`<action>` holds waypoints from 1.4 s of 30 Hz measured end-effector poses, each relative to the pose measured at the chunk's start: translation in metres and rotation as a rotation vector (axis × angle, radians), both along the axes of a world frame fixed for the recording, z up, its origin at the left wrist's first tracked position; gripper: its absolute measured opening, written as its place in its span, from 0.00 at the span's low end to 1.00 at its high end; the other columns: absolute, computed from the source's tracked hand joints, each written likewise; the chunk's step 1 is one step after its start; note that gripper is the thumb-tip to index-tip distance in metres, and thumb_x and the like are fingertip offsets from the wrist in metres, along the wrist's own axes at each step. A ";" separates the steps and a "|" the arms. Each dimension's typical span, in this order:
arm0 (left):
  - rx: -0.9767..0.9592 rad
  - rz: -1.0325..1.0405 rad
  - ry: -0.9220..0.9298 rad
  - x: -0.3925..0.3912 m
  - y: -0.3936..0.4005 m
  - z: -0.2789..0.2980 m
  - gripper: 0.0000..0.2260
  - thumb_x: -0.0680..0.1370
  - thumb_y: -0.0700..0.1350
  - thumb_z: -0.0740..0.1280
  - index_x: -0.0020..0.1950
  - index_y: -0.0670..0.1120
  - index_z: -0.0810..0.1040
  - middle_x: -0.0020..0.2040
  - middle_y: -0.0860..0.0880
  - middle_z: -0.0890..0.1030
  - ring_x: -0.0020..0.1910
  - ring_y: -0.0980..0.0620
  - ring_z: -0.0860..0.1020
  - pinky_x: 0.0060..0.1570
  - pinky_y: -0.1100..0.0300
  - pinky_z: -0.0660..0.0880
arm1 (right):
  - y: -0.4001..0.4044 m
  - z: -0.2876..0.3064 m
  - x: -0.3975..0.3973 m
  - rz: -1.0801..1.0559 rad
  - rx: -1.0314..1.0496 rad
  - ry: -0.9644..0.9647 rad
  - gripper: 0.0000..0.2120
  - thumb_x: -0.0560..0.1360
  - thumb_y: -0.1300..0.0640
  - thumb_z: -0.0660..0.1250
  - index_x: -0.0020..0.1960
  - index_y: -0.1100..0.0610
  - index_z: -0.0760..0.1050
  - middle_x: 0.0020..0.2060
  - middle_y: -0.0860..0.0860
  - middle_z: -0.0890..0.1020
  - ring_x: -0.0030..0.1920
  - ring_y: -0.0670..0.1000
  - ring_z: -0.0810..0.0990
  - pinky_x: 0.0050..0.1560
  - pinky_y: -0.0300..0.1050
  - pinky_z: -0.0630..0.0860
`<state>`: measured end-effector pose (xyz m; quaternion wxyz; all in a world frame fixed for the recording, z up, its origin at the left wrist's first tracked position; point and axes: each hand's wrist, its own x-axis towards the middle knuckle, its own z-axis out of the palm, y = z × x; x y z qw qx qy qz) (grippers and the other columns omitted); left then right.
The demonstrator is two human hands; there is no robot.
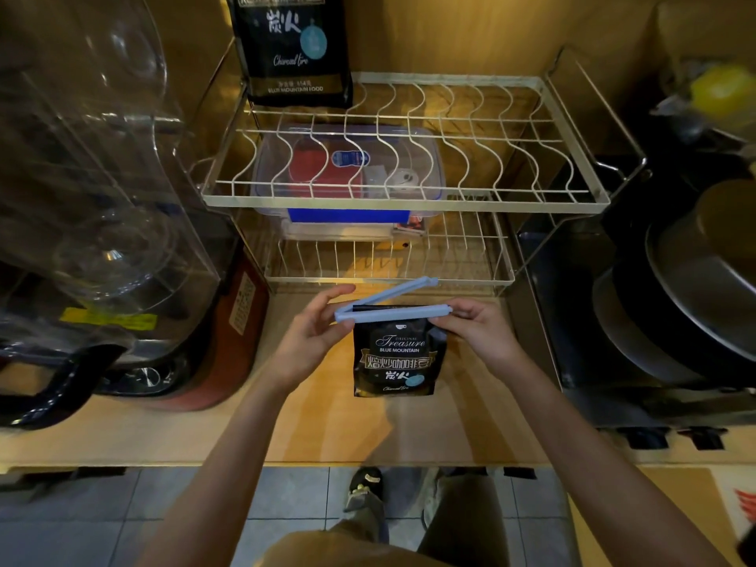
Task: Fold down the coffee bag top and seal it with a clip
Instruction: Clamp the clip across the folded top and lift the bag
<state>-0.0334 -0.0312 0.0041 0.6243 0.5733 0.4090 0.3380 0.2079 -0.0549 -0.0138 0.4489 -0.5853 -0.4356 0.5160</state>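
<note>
A small black coffee bag (pixel 393 360) with white and gold print hangs above the wooden counter (pixel 327 427), its top folded down. A long light-blue clip (pixel 392 313) lies across the folded top, one arm in front of the bag. The clip's other arm stands open, angled up and back to the right. My left hand (pixel 311 333) pinches the clip's hinged left end. My right hand (pixel 474 327) holds the clip's right end together with the bag's top corner.
A two-tier wire rack (pixel 405 198) stands right behind the bag, with a clear lidded box (pixel 347 169) inside. A second, larger coffee bag (pixel 292 47) stands on the rack's back left. Clear plastic appliances (pixel 94 178) crowd the left; dark pans (pixel 691 288) crowd the right.
</note>
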 end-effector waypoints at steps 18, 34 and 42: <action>-0.028 0.025 0.089 0.007 0.005 -0.016 0.18 0.69 0.35 0.69 0.58 0.45 0.75 0.49 0.49 0.82 0.47 0.60 0.80 0.44 0.68 0.78 | -0.006 0.011 -0.006 -0.004 -0.086 -0.085 0.07 0.73 0.62 0.68 0.50 0.60 0.80 0.49 0.53 0.79 0.49 0.47 0.78 0.44 0.26 0.73; -0.052 0.015 0.096 0.005 0.012 -0.023 0.15 0.67 0.35 0.72 0.48 0.52 0.80 0.40 0.57 0.85 0.44 0.57 0.82 0.38 0.68 0.78 | -0.014 0.019 0.009 0.120 -0.027 -0.091 0.24 0.67 0.68 0.72 0.61 0.56 0.74 0.45 0.49 0.83 0.43 0.42 0.83 0.42 0.32 0.78; 0.205 -0.294 0.507 0.009 0.033 0.010 0.18 0.70 0.38 0.70 0.58 0.49 0.75 0.55 0.51 0.79 0.50 0.62 0.77 0.47 0.69 0.74 | -0.016 0.011 0.010 0.049 -0.053 -0.049 0.15 0.62 0.72 0.74 0.46 0.58 0.80 0.40 0.52 0.83 0.36 0.41 0.83 0.37 0.32 0.79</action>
